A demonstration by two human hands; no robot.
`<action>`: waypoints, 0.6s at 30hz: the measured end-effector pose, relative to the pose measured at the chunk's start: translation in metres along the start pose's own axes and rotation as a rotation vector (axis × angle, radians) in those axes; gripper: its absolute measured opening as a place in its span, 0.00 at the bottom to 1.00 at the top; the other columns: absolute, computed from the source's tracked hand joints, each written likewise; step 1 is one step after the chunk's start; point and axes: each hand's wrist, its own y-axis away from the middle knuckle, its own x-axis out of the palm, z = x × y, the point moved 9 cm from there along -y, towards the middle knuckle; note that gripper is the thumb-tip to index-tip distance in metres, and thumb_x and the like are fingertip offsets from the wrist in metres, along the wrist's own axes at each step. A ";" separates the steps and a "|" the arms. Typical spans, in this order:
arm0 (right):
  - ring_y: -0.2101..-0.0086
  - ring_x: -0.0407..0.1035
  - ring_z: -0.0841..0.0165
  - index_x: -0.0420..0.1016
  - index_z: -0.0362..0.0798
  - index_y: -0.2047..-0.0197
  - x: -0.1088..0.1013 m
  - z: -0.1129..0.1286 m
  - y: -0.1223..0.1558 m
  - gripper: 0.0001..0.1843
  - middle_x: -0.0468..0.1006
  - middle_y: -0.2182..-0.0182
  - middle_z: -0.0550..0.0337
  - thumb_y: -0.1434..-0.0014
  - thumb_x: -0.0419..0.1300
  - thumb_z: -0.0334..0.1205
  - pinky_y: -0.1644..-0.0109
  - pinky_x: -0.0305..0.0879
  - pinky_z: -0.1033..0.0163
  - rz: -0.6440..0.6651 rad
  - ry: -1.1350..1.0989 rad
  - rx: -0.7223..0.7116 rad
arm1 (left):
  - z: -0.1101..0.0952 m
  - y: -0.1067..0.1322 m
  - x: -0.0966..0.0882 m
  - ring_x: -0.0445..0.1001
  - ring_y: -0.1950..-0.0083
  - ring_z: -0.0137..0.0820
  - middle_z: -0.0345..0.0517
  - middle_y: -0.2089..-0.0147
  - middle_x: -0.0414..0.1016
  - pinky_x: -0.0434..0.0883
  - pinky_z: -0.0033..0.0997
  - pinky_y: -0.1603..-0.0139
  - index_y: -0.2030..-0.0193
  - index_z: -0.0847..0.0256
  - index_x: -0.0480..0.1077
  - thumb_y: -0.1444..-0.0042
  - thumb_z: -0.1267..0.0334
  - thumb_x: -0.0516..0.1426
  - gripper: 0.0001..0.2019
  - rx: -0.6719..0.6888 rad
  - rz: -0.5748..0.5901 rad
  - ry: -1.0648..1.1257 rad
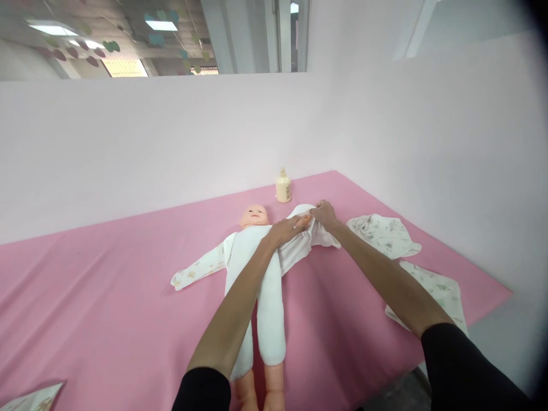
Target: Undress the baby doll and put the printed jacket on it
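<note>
1. Fabric of the white baby garment (295, 251) looks thin, soft and light; it lies bunched over the doll's raised arm, under both sets of fingers.
2. Left hand (287, 228) presses flat, fingers narrow, on the doll's arm (305, 218), which looks like hard, smooth plastic.
3. Right hand (325, 214) pinches the sleeve edge just beyond the left fingertips; that hem seems the best hold.
4. Baby doll (257, 268) lies face up on the pink mat (107, 285).
5. Lotion bottle (283, 186) stands beyond the fingers; folded baby clothes (385, 234) lie right of them.

A childcare training room: pink padded table (107, 274), practice doll (257, 268), lotion bottle (283, 185) (pink walls too).
</note>
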 end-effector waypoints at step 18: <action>0.65 0.70 0.57 0.59 0.49 0.51 0.005 0.043 0.056 0.13 0.76 0.64 0.53 0.40 0.53 0.36 0.67 0.53 0.60 0.110 0.342 -0.308 | 0.004 0.005 0.011 0.74 0.44 0.47 0.62 0.44 0.74 0.71 0.41 0.46 0.46 0.65 0.69 0.37 0.54 0.52 0.19 0.077 0.060 -0.259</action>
